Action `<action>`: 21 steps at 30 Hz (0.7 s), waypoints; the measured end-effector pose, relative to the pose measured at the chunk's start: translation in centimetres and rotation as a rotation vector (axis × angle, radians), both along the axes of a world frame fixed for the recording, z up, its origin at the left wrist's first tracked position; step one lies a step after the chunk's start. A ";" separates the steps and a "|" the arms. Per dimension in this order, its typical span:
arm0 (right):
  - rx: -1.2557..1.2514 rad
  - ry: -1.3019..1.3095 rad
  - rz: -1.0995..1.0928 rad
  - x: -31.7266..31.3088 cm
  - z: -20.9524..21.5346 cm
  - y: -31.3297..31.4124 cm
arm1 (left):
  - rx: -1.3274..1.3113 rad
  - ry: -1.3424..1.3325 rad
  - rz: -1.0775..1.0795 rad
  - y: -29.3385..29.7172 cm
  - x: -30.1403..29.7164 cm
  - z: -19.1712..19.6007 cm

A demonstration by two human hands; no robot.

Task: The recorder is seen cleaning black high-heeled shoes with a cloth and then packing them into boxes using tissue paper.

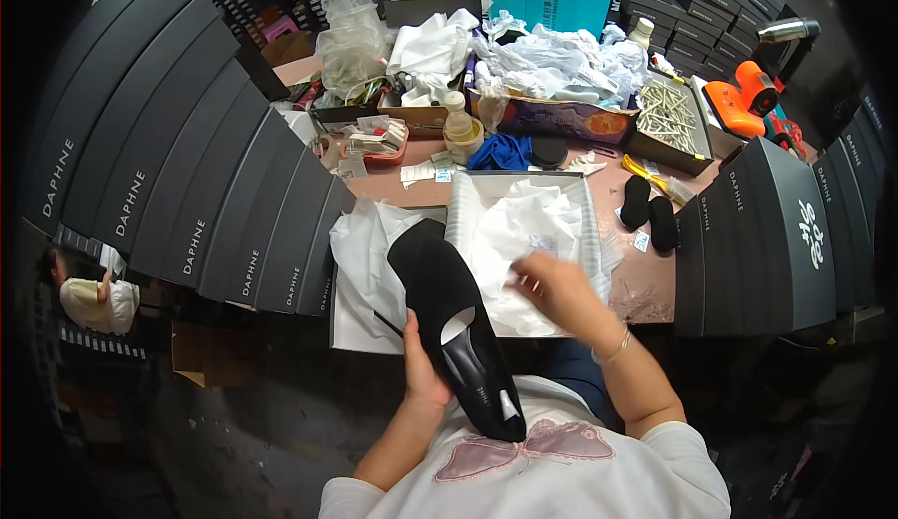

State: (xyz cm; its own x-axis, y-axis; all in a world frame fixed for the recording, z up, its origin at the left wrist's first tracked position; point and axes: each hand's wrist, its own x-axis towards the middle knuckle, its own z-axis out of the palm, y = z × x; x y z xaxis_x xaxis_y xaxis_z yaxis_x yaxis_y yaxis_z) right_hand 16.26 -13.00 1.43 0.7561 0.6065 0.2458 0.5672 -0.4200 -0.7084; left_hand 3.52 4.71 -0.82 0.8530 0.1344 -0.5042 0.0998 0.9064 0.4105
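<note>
My left hand [426, 374] grips a black shoe [432, 281] by its side, tilted with the toe up and away from me. White shows inside its opening, and a small white piece sits at its near end. Beneath the toe lies white tissue paper [360, 252] in a pale tray-like box part [351, 332]. My right hand [561, 295] hovers over an open white-lined box [591, 210] with crumpled tissue [510, 229] in it. Motion smears its fingers, so their closing does not show. A thin dark bar sticks out left of the shoe; whose part it is stays unclear.
Stacked dark shoeboxes [215, 182] rise at the left, more [748, 238] at the right. Two small black padded pieces [636, 203] lie right of the open box. Behind stand a bottle [460, 131], a blue cloth [510, 152], a box of sticks [669, 112] and an orange tape dispenser [739, 103].
</note>
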 end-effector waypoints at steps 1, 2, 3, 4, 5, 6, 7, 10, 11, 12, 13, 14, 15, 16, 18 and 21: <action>-0.144 -0.062 -0.102 2.0 -1.1 -0.5 | 0.015 0.009 -0.002 0.1 0.0 0.1; -0.315 -0.110 -0.154 3.7 -2.4 -1.1 | 0.002 -0.001 -0.024 0.2 0.1 0.2; -0.381 -0.194 -0.153 5.1 -4.7 -1.7 | 0.000 -0.018 -0.053 0.4 0.3 0.2; -0.445 -0.275 -0.147 6.2 -7.4 -2.1 | 0.000 -0.031 -0.077 0.7 0.3 0.1; -0.499 -0.279 -0.138 7.0 -9.8 -2.4 | -0.002 -0.043 -0.101 0.9 0.3 0.1; -0.553 -0.280 -0.128 7.7 -12.1 -2.7 | -0.024 -0.061 -0.093 1.1 0.1 0.1; -0.607 -0.280 -0.115 7.9 -13.3 -2.6 | -0.046 -0.076 -0.085 1.3 0.0 0.1; -0.558 -0.231 -0.145 7.1 -11.7 -2.5 | -0.044 -0.038 -0.062 1.8 -0.3 -0.4; -0.477 -0.292 -0.171 6.9 -11.6 -2.5 | -0.029 -0.012 -0.063 1.9 -0.3 -0.5; -0.395 -0.353 -0.197 6.8 -11.6 -2.5 | 0.000 -0.045 -0.090 1.8 -0.3 -0.5; -0.313 -0.414 -0.223 6.4 -11.5 -2.5 | 0.000 -0.047 -0.115 1.7 -0.5 -0.5; -0.347 -0.326 -0.197 5.8 -10.1 -2.2 | 0.001 -0.054 -0.135 1.7 -0.5 -0.5; -0.383 -0.236 -0.163 4.7 -7.8 -1.8 | -0.004 -0.059 -0.148 1.7 -0.7 -0.7; -0.420 -0.148 -0.131 3.8 -6.6 -1.6 | -0.018 -0.067 -0.177 1.5 -0.7 -0.8; -0.567 -0.060 -0.019 2.7 -7.1 -0.8 | -0.023 -0.090 -0.222 1.7 -0.5 -0.8; -0.578 -0.033 0.107 1.6 -10.1 -0.4 | 0.034 -0.074 -0.226 1.1 -0.4 0.0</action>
